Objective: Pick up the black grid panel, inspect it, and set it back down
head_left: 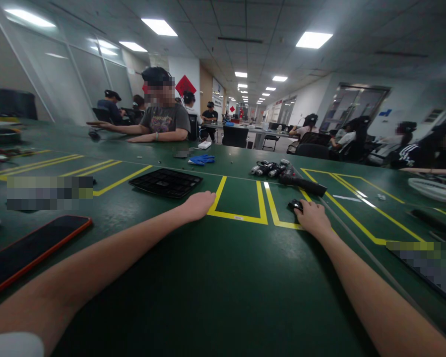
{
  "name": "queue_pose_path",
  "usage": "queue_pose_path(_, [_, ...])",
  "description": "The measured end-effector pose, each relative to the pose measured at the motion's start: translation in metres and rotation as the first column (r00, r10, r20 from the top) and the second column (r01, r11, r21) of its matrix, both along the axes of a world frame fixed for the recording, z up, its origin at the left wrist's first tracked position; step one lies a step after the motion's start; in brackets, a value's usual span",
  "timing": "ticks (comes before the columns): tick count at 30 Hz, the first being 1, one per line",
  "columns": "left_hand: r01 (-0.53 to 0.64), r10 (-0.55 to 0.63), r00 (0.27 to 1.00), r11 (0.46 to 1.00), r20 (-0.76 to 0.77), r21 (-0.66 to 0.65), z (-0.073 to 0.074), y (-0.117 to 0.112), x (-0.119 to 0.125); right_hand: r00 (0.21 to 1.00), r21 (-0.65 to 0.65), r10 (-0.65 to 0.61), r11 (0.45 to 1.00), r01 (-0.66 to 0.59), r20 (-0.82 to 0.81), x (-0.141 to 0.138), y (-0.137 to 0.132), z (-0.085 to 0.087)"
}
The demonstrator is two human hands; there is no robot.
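Note:
My left hand [198, 204] lies on the green table [215, 277], fingers together and stretched toward a yellow marked box, holding nothing; a black compartment tray [165, 182] sits just beyond it. My right hand [312, 217] rests on the table with its fingers curled over a small black object [294, 204]. A long black tool [302, 184] lies just past that hand, next to a cluster of small black and silver cylindrical parts [268, 169].
A phone in a red case [29, 250] lies at the near left. Blue gloves [201, 159] lie further back. A person in a grey shirt [163, 119] sits across the table. More people sit at right and behind. A white plate [436, 189] sits far right.

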State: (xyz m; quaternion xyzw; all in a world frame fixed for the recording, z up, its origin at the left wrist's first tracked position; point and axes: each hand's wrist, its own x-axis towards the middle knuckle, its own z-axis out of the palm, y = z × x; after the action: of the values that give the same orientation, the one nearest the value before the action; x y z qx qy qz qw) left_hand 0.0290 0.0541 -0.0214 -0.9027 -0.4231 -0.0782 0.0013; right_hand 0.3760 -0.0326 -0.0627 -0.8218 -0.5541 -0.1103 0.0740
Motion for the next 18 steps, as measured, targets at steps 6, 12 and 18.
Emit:
queue_pose_path(6, [-0.249,0.425,0.766,0.888,0.483,-0.387,0.040,0.032,-0.029,1.000,0.003,-0.013,1.000,0.013,-0.006,-0.003,-0.003,0.002])
queue_pose_path(12, [-0.474,0.607,0.659,0.794,0.445,-0.382,0.055,0.067,-0.097,1.000,0.010,-0.022,1.000,0.022,-0.017,-0.005,-0.005,0.005])
queue_pose_path(18, [-0.630,0.645,0.761,0.761,0.074,-0.152,0.036,0.080,-0.123,0.998,0.011,-0.020,1.000,0.021,-0.058,-0.007,-0.005,0.005])
